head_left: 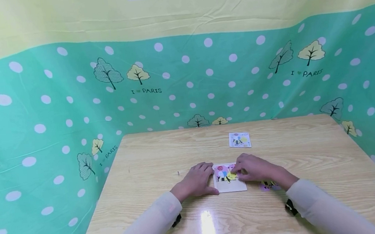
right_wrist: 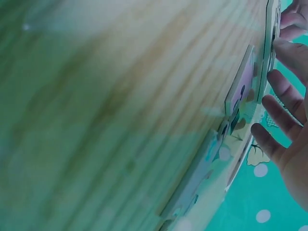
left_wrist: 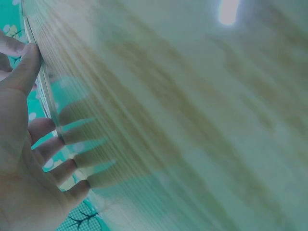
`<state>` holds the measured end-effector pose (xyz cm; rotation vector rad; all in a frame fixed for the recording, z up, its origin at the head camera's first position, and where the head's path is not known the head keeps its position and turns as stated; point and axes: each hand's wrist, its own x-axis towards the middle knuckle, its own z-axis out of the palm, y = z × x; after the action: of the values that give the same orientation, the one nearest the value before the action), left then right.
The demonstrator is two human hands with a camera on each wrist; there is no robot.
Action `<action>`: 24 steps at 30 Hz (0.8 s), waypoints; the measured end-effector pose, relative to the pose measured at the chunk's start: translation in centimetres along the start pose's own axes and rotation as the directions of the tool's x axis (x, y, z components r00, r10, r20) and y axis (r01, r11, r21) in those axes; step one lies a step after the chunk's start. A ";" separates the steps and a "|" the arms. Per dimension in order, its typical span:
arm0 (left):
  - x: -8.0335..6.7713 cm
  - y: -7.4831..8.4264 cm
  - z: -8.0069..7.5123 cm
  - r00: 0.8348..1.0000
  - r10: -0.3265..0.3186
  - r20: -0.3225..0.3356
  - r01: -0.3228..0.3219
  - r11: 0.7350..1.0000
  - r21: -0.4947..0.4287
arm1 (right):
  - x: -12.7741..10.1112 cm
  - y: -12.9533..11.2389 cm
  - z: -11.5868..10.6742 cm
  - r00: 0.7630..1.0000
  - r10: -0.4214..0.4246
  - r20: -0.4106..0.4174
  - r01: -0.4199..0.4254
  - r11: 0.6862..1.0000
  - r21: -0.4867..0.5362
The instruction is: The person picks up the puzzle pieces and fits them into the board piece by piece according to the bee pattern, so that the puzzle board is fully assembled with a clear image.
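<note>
A small white jigsaw puzzle board (head_left: 230,187) lies on the table; its upper part shows a picture of a bee and a pink balloon, its lower part is plain. My left hand (head_left: 198,179) rests along the board's left edge, fingers near the upper corner and thumb by the lower one. In the left wrist view, the left fingers (left_wrist: 65,171) touch the tabletop. My right hand (head_left: 254,167) is over the board's right side, thumb and index finger bent at a yellow puzzle piece (head_left: 230,176), partly hidden. The other right fingers (right_wrist: 281,113) spread loosely.
Loose puzzle pieces (head_left: 269,185) in yellow, black and pink lie under my right wrist, partly covered. Farther back is a square card (head_left: 240,140) with a bee picture. A polka-dot cloth (head_left: 176,79) hangs behind the wooden table (head_left: 156,151).
</note>
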<state>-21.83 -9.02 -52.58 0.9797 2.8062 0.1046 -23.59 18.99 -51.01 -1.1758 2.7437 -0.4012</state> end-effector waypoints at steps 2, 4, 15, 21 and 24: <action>0.0 0.0 0.0 1.000 0.000 0.000 0.000 1.000 0.002 | 0.0 0.0 0.1 1.000 0.010 0.001 -0.010 1.000 0.003; 0.1 -0.1 0.0 1.000 0.001 -0.003 -0.001 1.000 -0.001 | 0.1 0.0 0.1 1.000 0.010 -0.004 -0.010 1.000 0.011; 0.2 -0.2 0.2 1.000 0.006 -0.005 -0.006 1.000 -0.006 | 0.1 0.0 -0.2 1.000 0.026 0.001 -0.026 0.999 0.042; 0.2 -0.2 0.2 1.000 0.008 -0.008 -0.009 1.000 -0.003 | 0.1 0.0 -0.3 1.000 0.018 0.013 -0.019 0.999 0.042; 0.2 -0.2 0.2 1.000 0.004 -0.005 -0.004 1.000 -0.001 | 0.1 0.0 -0.3 1.000 0.021 0.020 -0.022 0.999 0.043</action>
<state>-22.10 -9.07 -52.85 0.9864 2.8082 0.1083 -23.71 19.04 -50.74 -1.1333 2.7137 -0.4422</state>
